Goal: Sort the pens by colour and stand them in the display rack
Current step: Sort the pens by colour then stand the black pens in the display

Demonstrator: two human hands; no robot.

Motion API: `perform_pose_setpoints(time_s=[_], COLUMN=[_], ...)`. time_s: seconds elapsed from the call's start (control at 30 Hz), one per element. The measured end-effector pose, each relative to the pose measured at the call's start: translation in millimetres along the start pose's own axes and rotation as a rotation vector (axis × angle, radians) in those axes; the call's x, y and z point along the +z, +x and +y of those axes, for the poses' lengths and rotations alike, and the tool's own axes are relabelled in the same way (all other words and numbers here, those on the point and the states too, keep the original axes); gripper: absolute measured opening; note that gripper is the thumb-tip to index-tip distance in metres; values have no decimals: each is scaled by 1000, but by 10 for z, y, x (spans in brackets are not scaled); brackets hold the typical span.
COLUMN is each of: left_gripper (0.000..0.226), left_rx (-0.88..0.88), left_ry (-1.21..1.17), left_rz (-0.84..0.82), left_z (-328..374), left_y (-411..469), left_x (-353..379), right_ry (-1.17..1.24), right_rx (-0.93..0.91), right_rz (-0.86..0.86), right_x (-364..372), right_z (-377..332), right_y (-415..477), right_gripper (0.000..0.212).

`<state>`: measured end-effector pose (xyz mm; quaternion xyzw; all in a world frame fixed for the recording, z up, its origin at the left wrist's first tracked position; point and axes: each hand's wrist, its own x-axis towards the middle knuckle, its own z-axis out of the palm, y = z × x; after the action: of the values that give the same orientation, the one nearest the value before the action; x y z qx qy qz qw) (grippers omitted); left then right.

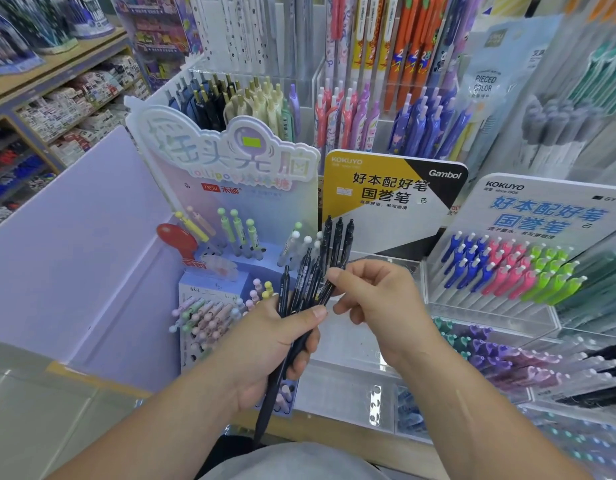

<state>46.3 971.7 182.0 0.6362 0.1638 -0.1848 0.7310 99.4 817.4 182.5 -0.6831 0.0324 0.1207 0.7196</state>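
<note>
Head view: left hand grips black pens; right hand pinches one.

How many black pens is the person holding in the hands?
About 7 black pens, all in one fanned bundle clamped by the left hand. Three tops rise high at the yellow sign; the right hand pinches one of these. Some may be hidden behind others.

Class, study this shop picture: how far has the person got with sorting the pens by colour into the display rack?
Done: the white tiered rack on the right already holds blue, pink and green pens in colour blocks. In hand: the left hand closes its grip around a bundle of slim black pens, while the right hand pinches one of them. Left: the clear acrylic tray behind the hands looks empty, so the black pens are not yet racked.
</note>
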Motion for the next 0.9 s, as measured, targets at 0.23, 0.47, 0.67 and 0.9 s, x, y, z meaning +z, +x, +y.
perform_pose_setpoints(time_s=[0.23, 0.47, 0.67, 0.9], left_gripper=[27, 22, 14, 21], left_rx=[-79, -157, -181, -149], left_ry=[-181, -292, -422, -535], left_rz=[27, 69, 124, 121], left_z=[-44, -69, -37, -51], left_y=[15, 58, 27, 19], left_x=[-95, -233, -267, -289], right_ry=[-210, -630, -783, -943], right_rx=[-355, -542, -665, -665], right_rz=[292, 303, 314, 259], right_x=[-258, -172, -123, -83], right_z=[-348, -30, -20, 190], right_y=[171, 289, 280, 371], right_gripper=[6, 14, 12, 15])
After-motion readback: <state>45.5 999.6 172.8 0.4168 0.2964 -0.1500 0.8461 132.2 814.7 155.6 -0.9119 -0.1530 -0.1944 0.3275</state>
